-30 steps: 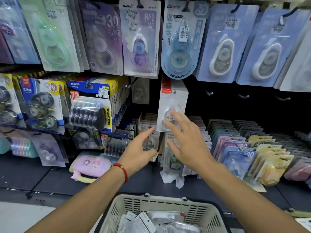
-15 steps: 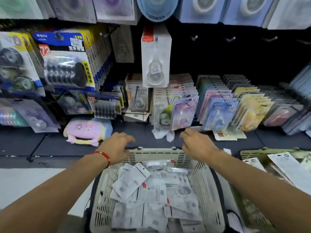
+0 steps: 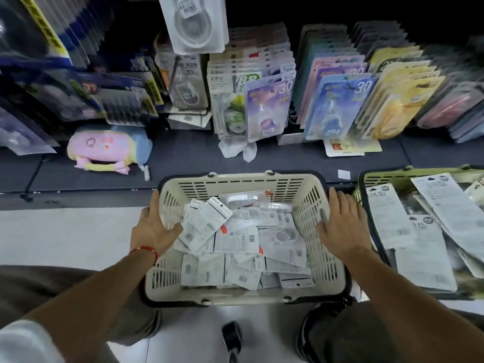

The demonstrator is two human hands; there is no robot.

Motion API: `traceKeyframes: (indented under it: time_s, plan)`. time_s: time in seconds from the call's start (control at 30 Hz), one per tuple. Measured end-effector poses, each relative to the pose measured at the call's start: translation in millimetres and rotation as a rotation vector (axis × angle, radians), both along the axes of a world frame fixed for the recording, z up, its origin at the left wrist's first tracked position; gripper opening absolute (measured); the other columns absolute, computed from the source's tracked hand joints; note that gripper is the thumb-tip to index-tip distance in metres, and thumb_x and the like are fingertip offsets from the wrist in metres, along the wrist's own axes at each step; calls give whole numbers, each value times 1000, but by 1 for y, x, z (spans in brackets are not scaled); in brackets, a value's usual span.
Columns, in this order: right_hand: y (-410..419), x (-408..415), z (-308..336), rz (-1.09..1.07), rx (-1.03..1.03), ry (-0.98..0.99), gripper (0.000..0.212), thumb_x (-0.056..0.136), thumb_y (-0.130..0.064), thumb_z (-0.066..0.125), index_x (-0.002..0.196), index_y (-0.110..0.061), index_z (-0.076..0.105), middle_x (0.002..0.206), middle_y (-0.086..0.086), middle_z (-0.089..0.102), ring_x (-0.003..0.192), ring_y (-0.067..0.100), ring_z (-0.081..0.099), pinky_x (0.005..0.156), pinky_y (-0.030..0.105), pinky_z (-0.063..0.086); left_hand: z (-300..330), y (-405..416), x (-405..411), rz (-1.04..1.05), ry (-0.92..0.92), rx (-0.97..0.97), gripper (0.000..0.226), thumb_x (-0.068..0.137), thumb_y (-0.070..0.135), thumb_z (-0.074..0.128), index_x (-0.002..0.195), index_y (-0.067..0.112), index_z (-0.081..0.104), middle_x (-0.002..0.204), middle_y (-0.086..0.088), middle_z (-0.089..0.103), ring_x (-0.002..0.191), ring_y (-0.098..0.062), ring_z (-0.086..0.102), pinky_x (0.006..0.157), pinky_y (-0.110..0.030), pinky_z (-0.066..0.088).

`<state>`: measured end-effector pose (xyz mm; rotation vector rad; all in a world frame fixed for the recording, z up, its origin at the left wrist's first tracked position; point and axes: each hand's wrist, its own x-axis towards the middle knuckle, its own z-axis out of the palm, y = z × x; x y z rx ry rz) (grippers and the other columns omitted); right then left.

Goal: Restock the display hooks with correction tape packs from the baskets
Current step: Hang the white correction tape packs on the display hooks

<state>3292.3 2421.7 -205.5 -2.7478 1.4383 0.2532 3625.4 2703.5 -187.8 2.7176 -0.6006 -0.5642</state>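
Head view: both hands on the cream basket

Head camera looked down on a cream basket (image 3: 306, 203) heaped with correction tape packs (image 3: 235, 242), set on the floor against a dark shelf (image 3: 183, 158). The left hand (image 3: 154, 226), a red string at its wrist, lay along the basket's left rim, fingers outside the wall and thumb hooked inside, gripping the edge. The right hand (image 3: 340, 226) rested on the right rim, fingers extended and relaxed along the wall, thumb over the inside. Both forearms reached forward from the lower corners. A second, greenish basket (image 3: 366, 179) holding longer packs sat just beside it on the right. One white pack (image 3: 193, 22) hung above the shelf, where rows of coloured packs (image 3: 337, 100) stood upright and a pink plush pouch (image 3: 104, 148) lay to the left.
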Motion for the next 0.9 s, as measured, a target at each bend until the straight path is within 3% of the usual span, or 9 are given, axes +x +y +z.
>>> traceKeyframes:
  time_s: [0.07,0.2,0.3,0.37,0.47,0.6,0.7,0.77,0.9]
  plan:
    - [-13,-10,0,78,-154,189,91,99,-58,30,166,-1,5,173,21,15,162,37,10,129,61,6,-3,-11,-11,-33,20,-15,110,90,44,74,167,41,-5,157,-14,44,124,-49,60,105,-54,49]
    - [-29,-13,10,8,-198,352,95,99,-60,23,164,5,-1,173,26,5,161,41,2,129,61,3,-7,-29,-30,-121,95,-67,110,92,39,72,168,32,-8,158,-17,37,126,-47,57,104,-51,49]
    - [-17,10,21,140,-189,222,82,96,-45,43,160,1,20,165,26,27,154,42,24,127,63,12,-10,-37,-48,-263,-152,37,105,92,41,70,168,17,3,167,-21,20,150,-44,30,120,-56,35]
    - [2,33,18,331,-50,53,66,92,-33,58,151,-12,38,154,16,46,143,34,42,122,58,28,-16,-49,-65,-522,-341,117,95,94,45,63,167,13,12,172,-21,14,159,-41,12,129,-56,15]
    - [37,65,0,395,353,1,55,102,-32,56,154,-21,42,159,4,45,144,25,43,123,45,31,-35,-74,-87,-732,-140,234,80,104,46,53,168,18,14,176,-15,6,163,-36,3,131,-50,7]
    - [70,86,-37,339,624,15,68,103,-35,61,162,-19,33,170,5,28,154,24,31,125,40,30,-49,-84,-91,-622,-20,346,80,104,34,62,167,19,15,173,-19,9,158,-42,16,127,-55,26]
    - [85,90,-55,313,532,-4,70,96,-38,71,156,-23,38,160,4,36,145,25,38,116,42,39,-48,-80,-85,-573,42,179,70,96,19,68,157,20,35,151,-16,47,135,-35,50,110,-47,48]
    - [89,89,-60,327,466,-40,65,96,-36,72,152,-23,42,151,2,42,137,24,44,111,41,43,-39,-80,-82,-393,165,13,59,97,16,63,153,24,43,125,-15,67,109,-32,65,96,-40,56]
    - [74,81,-51,293,578,-290,38,106,-25,60,141,-12,64,144,9,60,131,29,57,111,35,44,-22,-79,-61,-44,227,-179,46,104,9,46,145,23,58,103,-15,71,86,-32,68,74,-35,59]
